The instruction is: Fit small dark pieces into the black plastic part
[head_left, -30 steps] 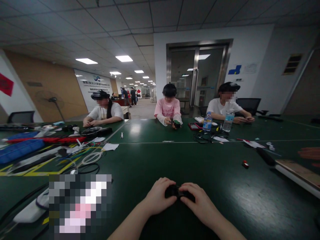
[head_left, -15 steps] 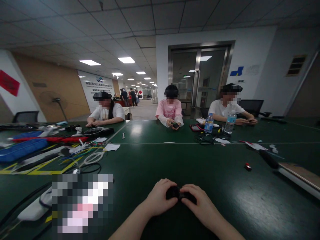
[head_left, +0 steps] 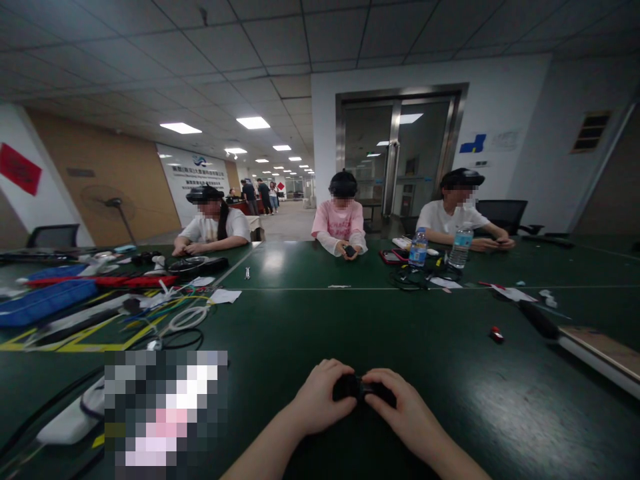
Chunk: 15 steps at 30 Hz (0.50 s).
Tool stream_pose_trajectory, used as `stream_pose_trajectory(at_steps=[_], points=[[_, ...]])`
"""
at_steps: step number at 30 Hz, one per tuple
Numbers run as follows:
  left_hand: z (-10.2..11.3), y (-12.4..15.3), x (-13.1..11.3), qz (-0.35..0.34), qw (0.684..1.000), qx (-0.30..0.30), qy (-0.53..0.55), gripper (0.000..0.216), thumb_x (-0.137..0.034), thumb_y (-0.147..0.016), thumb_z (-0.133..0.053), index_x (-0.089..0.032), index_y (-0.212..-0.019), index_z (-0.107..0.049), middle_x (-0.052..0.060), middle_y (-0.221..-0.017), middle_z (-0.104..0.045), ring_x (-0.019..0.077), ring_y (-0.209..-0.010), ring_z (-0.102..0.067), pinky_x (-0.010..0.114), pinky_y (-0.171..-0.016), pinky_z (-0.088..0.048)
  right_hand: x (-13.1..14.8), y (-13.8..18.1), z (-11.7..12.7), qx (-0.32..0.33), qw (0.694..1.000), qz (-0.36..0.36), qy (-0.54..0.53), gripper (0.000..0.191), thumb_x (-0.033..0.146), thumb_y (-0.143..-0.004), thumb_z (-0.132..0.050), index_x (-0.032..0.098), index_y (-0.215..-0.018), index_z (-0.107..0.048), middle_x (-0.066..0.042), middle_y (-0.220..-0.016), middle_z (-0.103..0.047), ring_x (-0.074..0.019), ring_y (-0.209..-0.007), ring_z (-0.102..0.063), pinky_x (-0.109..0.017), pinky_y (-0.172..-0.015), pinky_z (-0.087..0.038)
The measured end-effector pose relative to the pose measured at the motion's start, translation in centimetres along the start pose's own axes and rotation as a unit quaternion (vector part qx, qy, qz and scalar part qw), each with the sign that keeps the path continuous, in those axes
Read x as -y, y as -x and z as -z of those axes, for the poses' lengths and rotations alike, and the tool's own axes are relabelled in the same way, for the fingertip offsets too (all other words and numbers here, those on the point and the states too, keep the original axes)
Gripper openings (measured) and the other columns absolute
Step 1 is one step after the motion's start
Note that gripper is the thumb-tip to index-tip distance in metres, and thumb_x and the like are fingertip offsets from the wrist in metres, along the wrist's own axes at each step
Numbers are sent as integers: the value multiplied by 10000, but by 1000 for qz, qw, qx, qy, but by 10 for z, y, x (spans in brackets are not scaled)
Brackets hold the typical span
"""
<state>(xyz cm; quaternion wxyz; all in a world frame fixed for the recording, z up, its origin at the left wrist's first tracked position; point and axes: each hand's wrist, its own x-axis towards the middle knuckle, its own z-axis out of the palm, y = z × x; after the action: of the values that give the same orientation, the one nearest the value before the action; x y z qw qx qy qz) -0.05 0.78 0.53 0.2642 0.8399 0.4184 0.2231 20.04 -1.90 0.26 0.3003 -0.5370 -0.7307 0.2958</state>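
Both my left hand (head_left: 320,398) and right hand (head_left: 403,410) stay clamped together on the small black part (head_left: 356,387) over the green table (head_left: 450,360). Hardly anything has moved, so the grip seems unchanged.

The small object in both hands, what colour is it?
Black: the small object, held between left hand and right hand, shows best in the head view.

Bare forearms angle in from the bottom edge and converge mid-frame. The left hand (head_left: 320,395) and right hand (head_left: 403,408) meet side by side, backs up, fingers curled shut and inward, fingertips facing each other. Wrists low, about level.
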Motion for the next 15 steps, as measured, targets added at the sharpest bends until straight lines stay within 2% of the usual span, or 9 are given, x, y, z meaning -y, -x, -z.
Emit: stream_pose_trajectory(at_steps=[10,15], points=[[2,0,0,6,1000,5,17,380,-271,-751,-624,-237,-1124,-563,39,-1091,-568,222,-1000,-505,324,-865,-408,-13,-4,4,-61,992,-47,-96,331,380,-783,-551,235,-1077,-601,-44,-1077,-658,-243,-1037,-581,-393,-939,-419],[0,0,2,2,1000,-4,14,364,-245,-737,-625,-232,-1097,-571,38,-1069,-572,220,-988,-505,327,-879,-393,-22,-6,4,-122,970,-57,-202,390,420,-748,-598,247,-1097,-610,-46,-1058,-670,-255,-1032,-591,-390,-919,-438]])
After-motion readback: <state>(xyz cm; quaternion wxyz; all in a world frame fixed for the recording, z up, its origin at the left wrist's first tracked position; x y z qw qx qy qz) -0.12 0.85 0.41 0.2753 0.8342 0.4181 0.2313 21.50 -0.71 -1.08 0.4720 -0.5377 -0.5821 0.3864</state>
